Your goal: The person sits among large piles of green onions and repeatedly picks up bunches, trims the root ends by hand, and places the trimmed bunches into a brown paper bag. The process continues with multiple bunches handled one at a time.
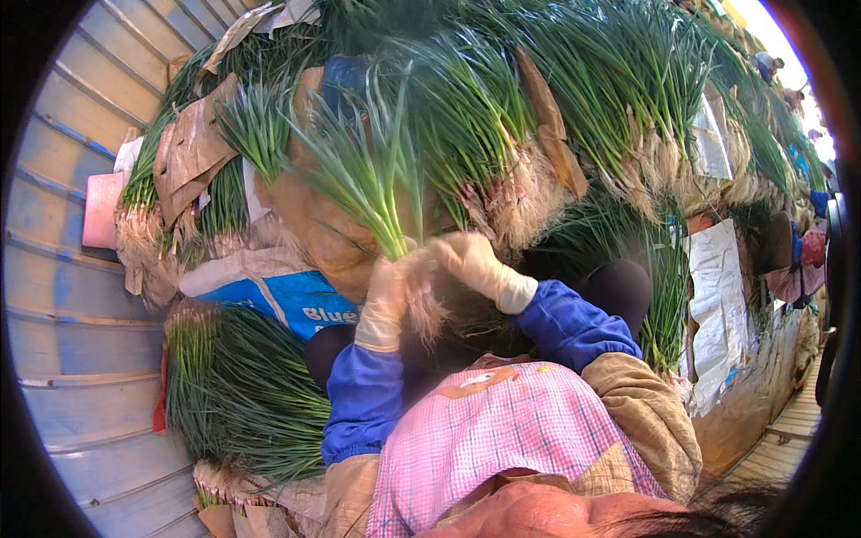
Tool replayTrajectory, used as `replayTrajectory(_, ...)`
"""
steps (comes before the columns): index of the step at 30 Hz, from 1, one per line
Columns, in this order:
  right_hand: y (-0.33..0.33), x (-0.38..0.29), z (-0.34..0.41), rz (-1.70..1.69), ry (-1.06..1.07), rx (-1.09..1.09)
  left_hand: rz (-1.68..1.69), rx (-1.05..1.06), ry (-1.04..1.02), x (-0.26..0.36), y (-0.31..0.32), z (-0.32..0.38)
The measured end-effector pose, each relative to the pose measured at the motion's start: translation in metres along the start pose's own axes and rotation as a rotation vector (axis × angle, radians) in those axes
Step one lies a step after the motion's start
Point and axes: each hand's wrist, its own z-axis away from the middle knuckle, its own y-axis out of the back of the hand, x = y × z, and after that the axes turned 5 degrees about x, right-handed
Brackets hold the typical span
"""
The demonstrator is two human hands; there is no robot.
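Note:
My left hand [391, 286], in a pale glove, is closed around a small bunch of green onions [383, 215]. The leaves fan upward, away from me, and the stringy roots [425, 313] hang below the fist. My right hand [467, 259], gloved too, is bent in against the stems just above the roots. Its fingertips are blurred, and I cannot tell whether they pinch a leaf or only touch the bunch. Behind my hands lies a brown sack-like cover [329, 218]. A large pile of rooted green onions [501, 181] rests just beyond my right hand.
Trimmed green onions [255, 390] lie stacked at my left, beside a blue and white printed sack [269, 292]. More onions [662, 289] stand at my right next to a white sheet [718, 309]. A corrugated metal wall [87, 282] closes the left side. Other people [797, 259] are at far right.

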Motion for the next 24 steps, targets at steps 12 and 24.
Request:
replayTrajectory(12,-0.034,0.009,-0.021,-1.298,-0.655,0.391,-0.155,0.008,-0.003,-0.012,-0.005,0.004)
replayTrajectory(24,-0.024,0.015,0.007,-1.581,-0.535,0.238,-0.025,0.022,0.07,0.004,-0.009,0.015)
